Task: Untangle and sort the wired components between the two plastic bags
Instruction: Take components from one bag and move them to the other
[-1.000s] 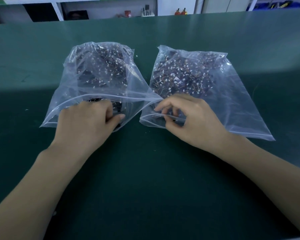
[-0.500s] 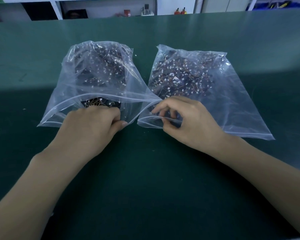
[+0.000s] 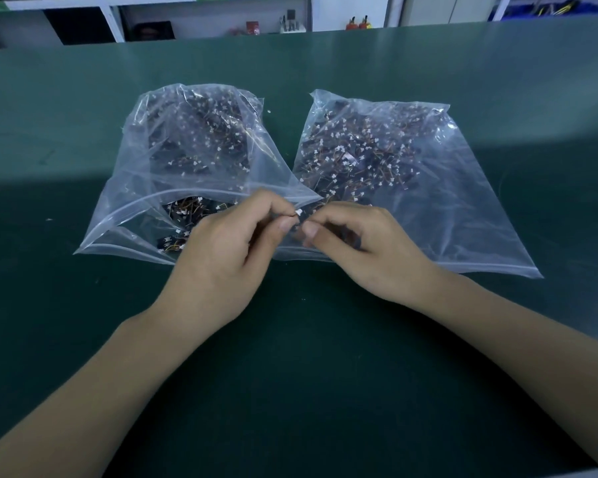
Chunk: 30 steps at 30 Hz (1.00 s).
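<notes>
1. Two bare forearms reach in from the near edge of the green table, and the hands meet in the middle just in front of the bags.
2. The left hand has its fingers curled, thumb and forefinger pinching a small wired component whose white connector shows at the fingertips.
3. The right hand sits just beside it, fingers curled too, thumb and forefinger pinching at the same piece from the other side; what lies under those fingers is too small and dark to make out.
4. The held piece hangs between the two hands, over the spot where the two bag mouths come together.
5. Just beyond and outward of the left hand lies the left plastic bag, mouth open toward the person, with a few loose dark parts and orange wires showing at the opening close to the knuckles.
6. Farther back in that bag sits a heaped dark tangle speckled with white connectors.
7. Beyond and outward of the right hand lies the right plastic bag, flatter, its own tangle of wires and white plugs spread toward its far end.
8. Well past both bags, behind the far table edge, stand white shelves holding small items I cannot tell apart.
</notes>
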Motion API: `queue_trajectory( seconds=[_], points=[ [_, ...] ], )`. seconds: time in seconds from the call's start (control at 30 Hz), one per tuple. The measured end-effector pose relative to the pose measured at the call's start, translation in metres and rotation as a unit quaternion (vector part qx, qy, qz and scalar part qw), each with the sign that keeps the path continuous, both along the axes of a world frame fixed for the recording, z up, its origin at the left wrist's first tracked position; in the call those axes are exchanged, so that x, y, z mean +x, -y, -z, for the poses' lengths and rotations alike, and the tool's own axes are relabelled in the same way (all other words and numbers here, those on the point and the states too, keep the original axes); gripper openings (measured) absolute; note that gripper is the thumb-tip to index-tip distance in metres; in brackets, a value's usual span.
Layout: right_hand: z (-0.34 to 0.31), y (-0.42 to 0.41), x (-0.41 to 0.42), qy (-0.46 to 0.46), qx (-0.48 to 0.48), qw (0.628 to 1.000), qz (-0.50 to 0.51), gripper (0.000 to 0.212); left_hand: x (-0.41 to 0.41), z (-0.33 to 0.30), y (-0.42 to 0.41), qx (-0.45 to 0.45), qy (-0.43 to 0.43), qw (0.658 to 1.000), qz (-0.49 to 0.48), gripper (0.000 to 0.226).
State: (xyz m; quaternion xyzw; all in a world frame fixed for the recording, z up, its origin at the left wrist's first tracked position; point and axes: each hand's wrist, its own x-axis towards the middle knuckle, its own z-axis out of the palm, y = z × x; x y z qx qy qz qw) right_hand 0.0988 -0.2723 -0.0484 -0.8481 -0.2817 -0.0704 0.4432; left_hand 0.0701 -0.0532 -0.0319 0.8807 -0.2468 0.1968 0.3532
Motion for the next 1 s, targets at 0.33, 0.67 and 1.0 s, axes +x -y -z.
queue_trajectory(
  seconds=[0.33, 0.67, 1.0],
  points=[
    [-0.0043, -0.0021, -0.0026, -0.092, 0.119, 0.989, -0.012, 0.016, -0.003, 0.0093, 0.0077, -0.105, -0.103, 0.987, 0.06, 0.031],
    [-0.0069, -0.0028, -0.0029, -0.1, 0.193, 0.976, 0.004, 0.019, -0.0007, 0.0106, 0.0067, -0.084, -0.067, 0.994, -0.022, 0.026],
    [-0.0081, -0.0047, -0.0042, -0.1, 0.183, 0.978, 0.025, 0.015, -0.0007, 0.0097, 0.0067, -0.045, -0.065, 0.997, -0.026, 0.024]
  ],
)
